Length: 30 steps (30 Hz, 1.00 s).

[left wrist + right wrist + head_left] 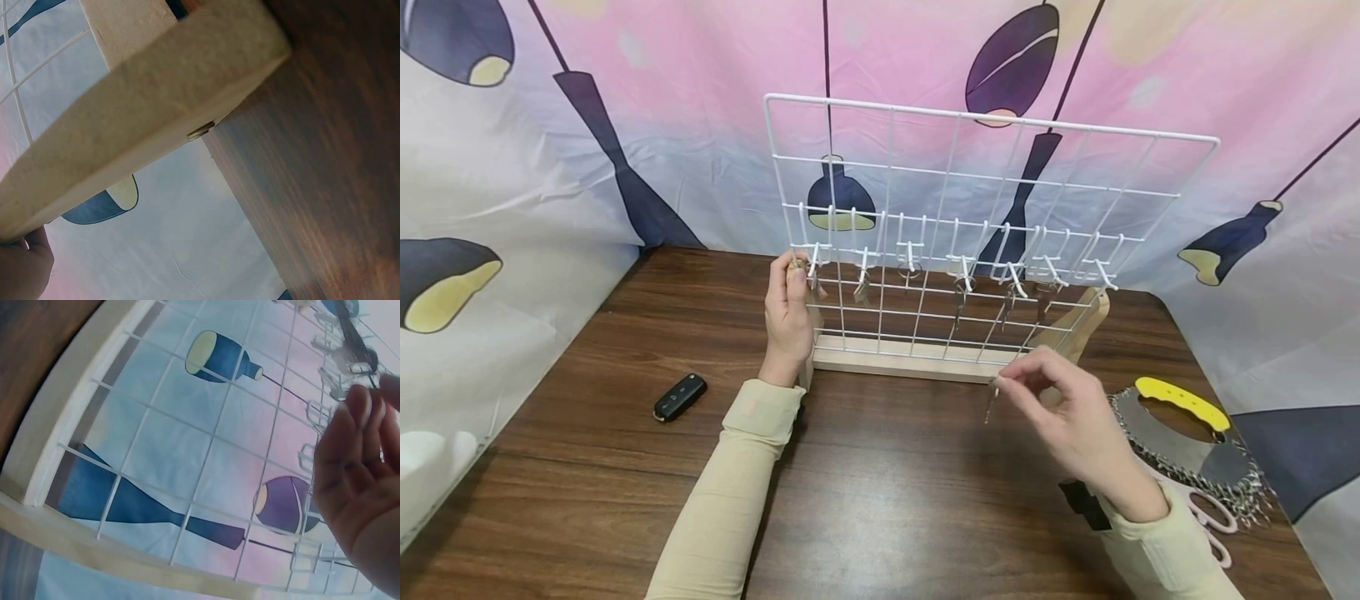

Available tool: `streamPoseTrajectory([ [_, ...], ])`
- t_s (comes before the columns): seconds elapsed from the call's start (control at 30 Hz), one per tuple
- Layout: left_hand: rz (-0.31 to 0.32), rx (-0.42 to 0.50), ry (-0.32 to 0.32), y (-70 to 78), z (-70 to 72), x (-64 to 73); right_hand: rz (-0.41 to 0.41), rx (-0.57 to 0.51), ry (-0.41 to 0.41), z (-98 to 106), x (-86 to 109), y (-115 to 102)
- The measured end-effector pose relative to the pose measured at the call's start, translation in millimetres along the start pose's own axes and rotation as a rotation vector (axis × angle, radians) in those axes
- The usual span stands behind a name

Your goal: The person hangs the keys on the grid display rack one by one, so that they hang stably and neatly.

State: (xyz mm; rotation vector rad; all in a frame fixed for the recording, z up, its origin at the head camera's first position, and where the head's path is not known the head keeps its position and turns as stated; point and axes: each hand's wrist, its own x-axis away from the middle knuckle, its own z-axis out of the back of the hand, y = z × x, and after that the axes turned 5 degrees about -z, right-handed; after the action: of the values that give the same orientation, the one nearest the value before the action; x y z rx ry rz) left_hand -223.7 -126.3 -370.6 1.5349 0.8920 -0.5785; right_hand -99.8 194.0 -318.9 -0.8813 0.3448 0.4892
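Note:
A white wire grid rack (898, 315) on a wooden stand (910, 360) stands upright on the table. My left hand (788, 321) grips the stand's left wooden side piece (150, 106) near its upper end; in the left wrist view only part of that hand shows. Keys hang from several white hooks (965, 275) across the grid, one of them a key (862, 290) near the left. My right hand (1067, 408), in front of the grid's lower right, pinches a small key (989, 406) between thumb and fingertips. In the right wrist view the key is blurred.
A black car key fob (680, 397) lies left of my left arm. At the table's right edge is a grey curved plate with a yellow handle (1183, 403) and many small metal clips along its rim. Pink-handled scissors (1217, 517) lie partly under it. A printed cloth hangs behind.

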Motion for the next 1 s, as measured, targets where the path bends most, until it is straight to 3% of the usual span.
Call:
streamPoseTrajectory([
  [0.13, 0.007, 0.005, 0.002, -1.3, -0.1, -0.2, -0.020, -0.065, 0.151, 9, -3.8, -13],
  [0.27, 0.003, 0.008, 0.005, -3.4, 0.3, -0.2, 0.016, -0.163, 0.299, 17, -9.2, -26],
  [0.37, 0.000, 0.022, 0.010, -4.1, 0.1, -0.7, 0.043, -0.225, 0.398, 21, -13.0, -23],
  [0.57, 0.004, 0.088, 0.022, -4.6, -1.0, -1.4, 0.039, -0.540, 0.552, 30, -21.0, -5],
  [0.77, -0.001, 0.057, 0.014, -4.9, -0.3, -0.6, -0.009, -0.735, 0.656, 37, -29.9, 0],
  [1.0, 0.006, 0.075, 0.018, -3.8, -0.9, -0.1, -0.052, -0.742, 0.691, 41, -34.8, 5],
])
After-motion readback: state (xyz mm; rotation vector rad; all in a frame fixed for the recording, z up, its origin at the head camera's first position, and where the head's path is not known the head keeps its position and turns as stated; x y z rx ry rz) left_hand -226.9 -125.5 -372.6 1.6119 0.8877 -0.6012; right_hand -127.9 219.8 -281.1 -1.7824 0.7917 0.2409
